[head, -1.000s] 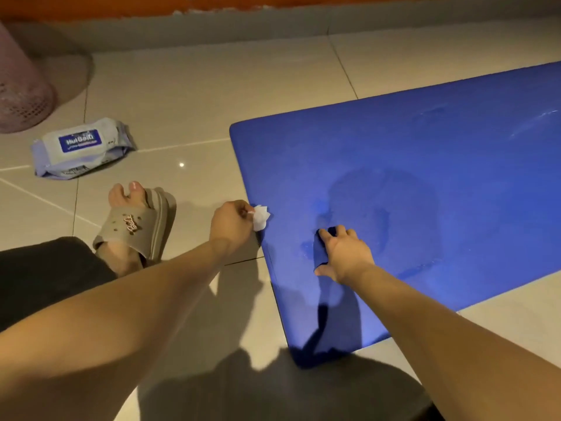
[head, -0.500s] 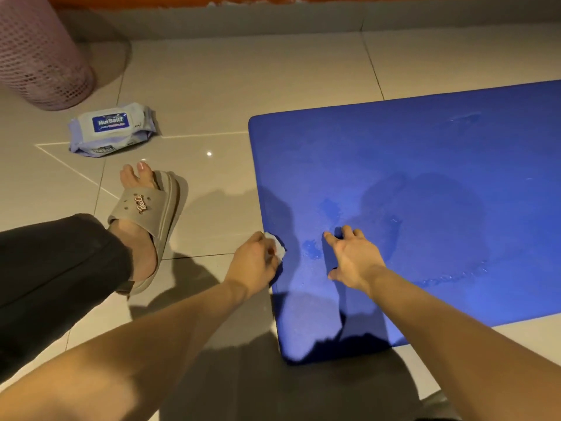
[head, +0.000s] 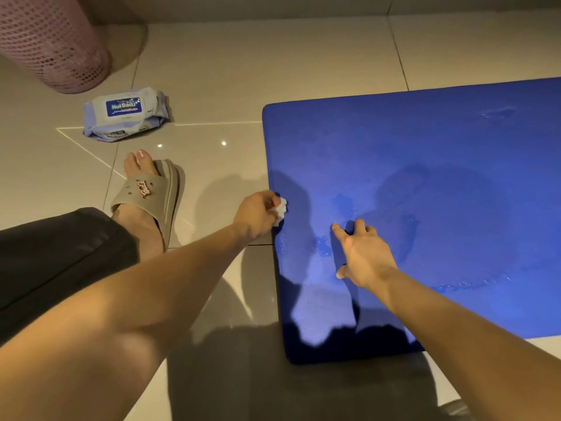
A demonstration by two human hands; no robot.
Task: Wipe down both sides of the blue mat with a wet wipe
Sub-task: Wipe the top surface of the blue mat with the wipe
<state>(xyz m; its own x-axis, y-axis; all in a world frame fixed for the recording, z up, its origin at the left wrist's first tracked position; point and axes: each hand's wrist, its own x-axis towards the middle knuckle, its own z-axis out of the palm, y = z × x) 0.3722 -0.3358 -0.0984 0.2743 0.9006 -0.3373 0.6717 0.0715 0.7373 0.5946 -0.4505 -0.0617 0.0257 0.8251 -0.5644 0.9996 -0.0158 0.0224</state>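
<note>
Nearest the camera, two bare forearms reach out over a tiled floor point(head: 243, 71), and a dark trouser leg point(head: 54, 253) fills the lower left. The mat point(head: 425, 162) lies flat on the floor to the right, its near left corner in shadow between the arms and its right part running out of frame.

The right hand point(head: 364, 253) rests on the mat a little in from its left edge, with the fingers spread and fairly straight, the fingertips down on the blue surface and nothing held. Darker damp patches show just left of it and just beyond it, and a larger damp outline spreads to its right.

The left hand point(head: 258, 214) is at the mat's left edge, its fingers curled round a crumpled white wipe point(head: 280, 208) that touches the edge.

Left of that hand, a foot in a tan slipper point(head: 148, 196) stands on the floor, toes pointing away. Further off lies a pale wipes pack point(head: 126, 113) with a blue label, flat on the floor. Beyond it, at the upper left, stands a pink mesh basket point(head: 51, 41) near the wall.
</note>
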